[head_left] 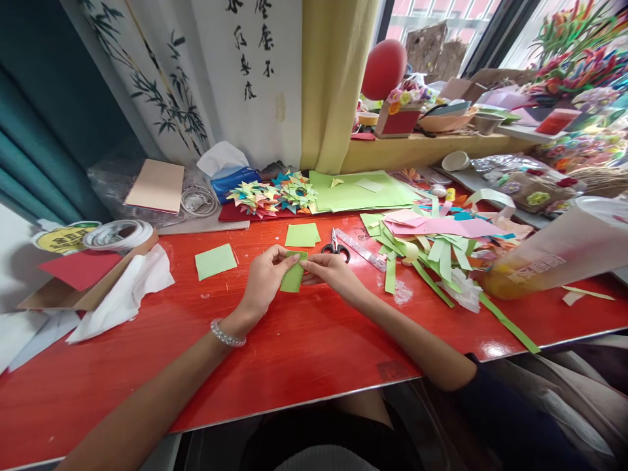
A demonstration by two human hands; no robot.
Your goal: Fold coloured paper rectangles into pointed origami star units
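A small piece of green paper (293, 280), partly folded along its top, is held just above the red table. My left hand (269, 273) pinches its upper left edge between thumb and fingers. On the other side, my right hand (328, 269) grips the paper's right edge with its fingertips. Behind the hands lies a small stack of green paper squares (301, 234). Left of them is another green paper square (216, 261). Black-handled scissors (336, 248) lie just beyond my right hand, beside a patterned ruler (362, 250).
Green and pink paper strips (432, 235) pile up on the right, near a tilted plastic cup (544, 248). Large green sheets (360, 191) and folded paper star rings (258, 197) line the back. A cardboard box (78, 291) stands left on the red table (235, 386).
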